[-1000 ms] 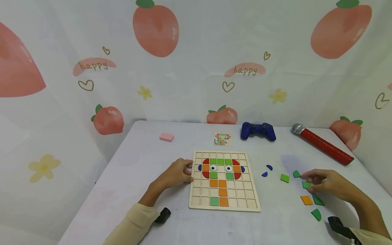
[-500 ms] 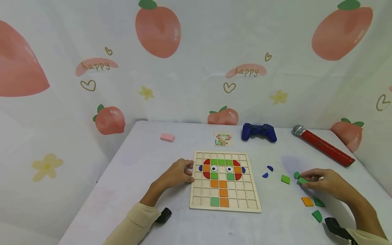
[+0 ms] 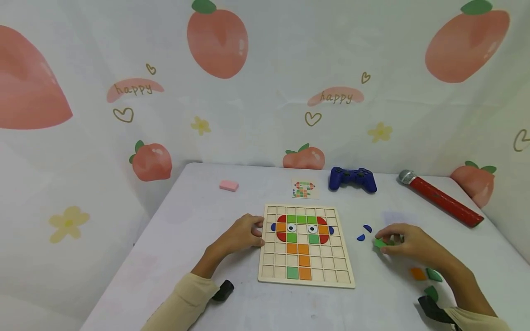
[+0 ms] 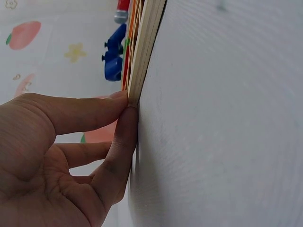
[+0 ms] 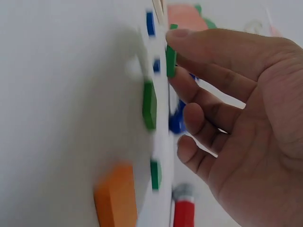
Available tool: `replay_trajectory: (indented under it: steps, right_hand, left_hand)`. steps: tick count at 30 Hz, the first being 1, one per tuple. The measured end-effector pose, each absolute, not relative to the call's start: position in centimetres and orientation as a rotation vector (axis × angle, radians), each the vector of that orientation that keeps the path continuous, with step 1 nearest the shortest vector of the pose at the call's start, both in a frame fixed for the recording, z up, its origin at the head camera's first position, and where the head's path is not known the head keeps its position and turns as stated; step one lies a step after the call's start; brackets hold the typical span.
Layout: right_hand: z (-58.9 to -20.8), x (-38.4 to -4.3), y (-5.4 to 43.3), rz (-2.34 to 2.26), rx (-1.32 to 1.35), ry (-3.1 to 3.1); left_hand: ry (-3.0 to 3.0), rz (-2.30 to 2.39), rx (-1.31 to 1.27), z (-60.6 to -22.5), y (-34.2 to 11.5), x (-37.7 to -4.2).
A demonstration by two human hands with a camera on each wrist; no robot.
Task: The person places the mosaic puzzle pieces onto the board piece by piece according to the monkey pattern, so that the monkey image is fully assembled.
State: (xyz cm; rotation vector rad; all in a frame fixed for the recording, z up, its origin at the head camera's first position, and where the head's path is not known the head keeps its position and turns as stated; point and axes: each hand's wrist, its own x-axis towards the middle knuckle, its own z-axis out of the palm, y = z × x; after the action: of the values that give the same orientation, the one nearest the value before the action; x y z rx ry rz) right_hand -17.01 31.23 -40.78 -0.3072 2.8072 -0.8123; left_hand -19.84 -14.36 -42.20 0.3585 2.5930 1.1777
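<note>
My left hand (image 3: 240,234) holds the left edge of a square wooden grid board (image 3: 328,262), thumb and forefinger tips against its side in the left wrist view. Coloured tiles on the board form a face with two eye pieces, and orange tiles (image 3: 304,260) run below it. Right of the board, my right hand (image 3: 414,243) pinches a green square tile (image 5: 171,52) between thumb and fingers, raised off the table. Another green tile (image 5: 149,105) lies beneath that hand. Two blue half-round pieces (image 3: 361,237) lie between the hand and the board.
An orange tile (image 3: 418,274) and dark green pieces (image 3: 434,275) lie near the right forearm. A pattern card (image 3: 305,189), a blue game controller (image 3: 353,179), a red microphone (image 3: 445,200) and a pink block (image 3: 228,185) sit along the back of the table.
My right hand has picked up a green tile from the right-hand pieces and carried it left towards the board. The left hand stays at the board's edge.
</note>
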Motion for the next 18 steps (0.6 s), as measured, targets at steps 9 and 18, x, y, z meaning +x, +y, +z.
replay_trajectory:
  steps: [9, 18]
  right_hand:
    - [-40.7, -16.9, 26.6, -0.858, -0.520, 2.775]
    - [-40.6, -17.3, 23.1, -0.837, -0.637, 2.754]
  left_hand:
    - [2.596, 1.167, 0.369, -42.4, -14.3, -20.0]
    - [2.610, 1.157, 0.362, -42.4, -14.3, -20.0]
